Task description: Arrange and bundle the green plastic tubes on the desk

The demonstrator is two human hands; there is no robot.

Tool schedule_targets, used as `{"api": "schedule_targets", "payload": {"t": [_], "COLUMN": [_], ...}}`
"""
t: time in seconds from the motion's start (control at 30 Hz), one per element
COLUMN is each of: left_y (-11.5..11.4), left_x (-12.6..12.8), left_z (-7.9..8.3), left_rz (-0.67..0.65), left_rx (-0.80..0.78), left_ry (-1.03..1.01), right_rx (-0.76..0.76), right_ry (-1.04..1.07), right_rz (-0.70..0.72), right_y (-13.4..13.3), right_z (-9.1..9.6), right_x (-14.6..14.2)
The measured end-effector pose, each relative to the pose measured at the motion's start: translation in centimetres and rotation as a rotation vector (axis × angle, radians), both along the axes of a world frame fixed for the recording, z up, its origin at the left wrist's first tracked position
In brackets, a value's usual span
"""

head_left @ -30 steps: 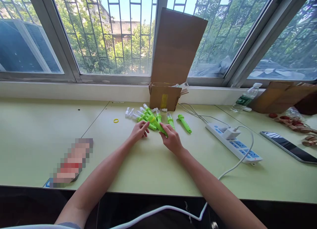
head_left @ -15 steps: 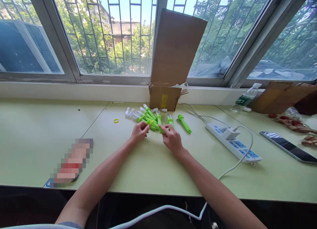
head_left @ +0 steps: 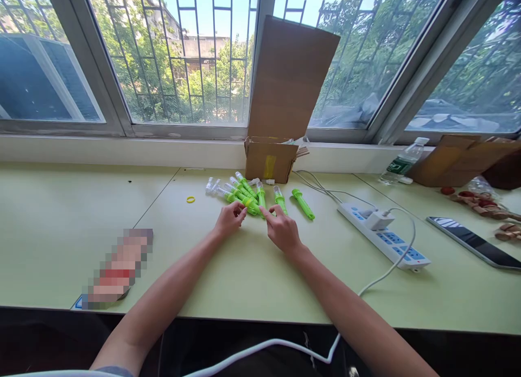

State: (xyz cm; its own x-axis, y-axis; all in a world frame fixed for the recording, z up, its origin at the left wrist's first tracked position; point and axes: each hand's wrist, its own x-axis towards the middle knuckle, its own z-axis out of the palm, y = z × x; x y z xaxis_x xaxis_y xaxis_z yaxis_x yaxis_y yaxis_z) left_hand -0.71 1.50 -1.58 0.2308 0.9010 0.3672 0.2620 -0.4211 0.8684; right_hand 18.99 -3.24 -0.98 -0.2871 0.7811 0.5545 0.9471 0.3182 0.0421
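Note:
My left hand (head_left: 230,218) is closed, its fingertips pinching the near end of a bright green plastic tube (head_left: 251,205) with yellow bands round it. My right hand (head_left: 280,227) has its fingers curled at the tube's other end, index finger against it. Just beyond the hands, several green tubes with clear caps (head_left: 240,188) lie in a loose pile. Loose clear caps (head_left: 211,184) lie at the pile's left. To the right, one green tube without a clear cap (head_left: 303,204) lies alone. A yellow ring (head_left: 190,199) rests on the table left of the pile.
An open cardboard box (head_left: 266,158) stands behind the pile against the sill. At the right are a white power strip (head_left: 382,236) with cables, a phone (head_left: 472,241), a water bottle (head_left: 402,162) and another cardboard box (head_left: 456,159). A blurred-out item (head_left: 118,268) lies at front left.
The tube between my hands has shifted slightly and its right end is less visible. My right index finger has drawn a little to the left. The other things stay put.

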Motion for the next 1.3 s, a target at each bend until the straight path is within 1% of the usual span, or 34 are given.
{"api": "schedule_targets", "payload": {"t": [0.23, 0.4, 0.57, 0.7, 0.83, 0.93, 1.1, 1.2, 1.3], "left_y": [0.4, 0.4, 0.0, -0.3, -0.3, -0.1, 0.0, -0.2, -0.6], "left_x": [0.0, -0.1, 0.0, 0.3, 0.2, 0.0, -0.2, 0.1, 0.6], "left_z": [-0.4, -0.7, -0.4, -0.1, 0.0, 0.0, 0.1, 0.3, 0.4], "left_rz": [0.037, 0.064, 0.112, 0.156, 0.11, 0.066, 0.038, 0.035, 0.039], "left_rx": [-0.001, -0.006, 0.013, -0.016, -0.055, -0.05, 0.003, 0.052, 0.098], "left_ry": [0.027, 0.058, 0.129, 0.136, 0.063, -0.004, -0.07, -0.058, -0.016], "right_rx": [0.01, 0.043, 0.061, 0.05, 0.027, -0.008, -0.088, -0.152, -0.232], "right_ry": [-0.07, -0.164, -0.261, -0.295, -0.277, -0.248, -0.185, -0.15, -0.087], "right_rz": [0.034, 0.06, 0.097, 0.132, 0.147, 0.129, 0.042, -0.023, -0.093], "right_y": [0.1, -0.2, -0.5, -0.7, -0.9, -1.1, -1.5, -1.4, -1.0], "right_z": [-0.1, 0.2, 0.6, 0.7, 0.7, 0.9, 1.6, 1.8, 1.6], "right_x": [0.1, 0.2, 0.1, -0.3, -0.6, -0.8, -1.1, -1.0, -0.7]}}
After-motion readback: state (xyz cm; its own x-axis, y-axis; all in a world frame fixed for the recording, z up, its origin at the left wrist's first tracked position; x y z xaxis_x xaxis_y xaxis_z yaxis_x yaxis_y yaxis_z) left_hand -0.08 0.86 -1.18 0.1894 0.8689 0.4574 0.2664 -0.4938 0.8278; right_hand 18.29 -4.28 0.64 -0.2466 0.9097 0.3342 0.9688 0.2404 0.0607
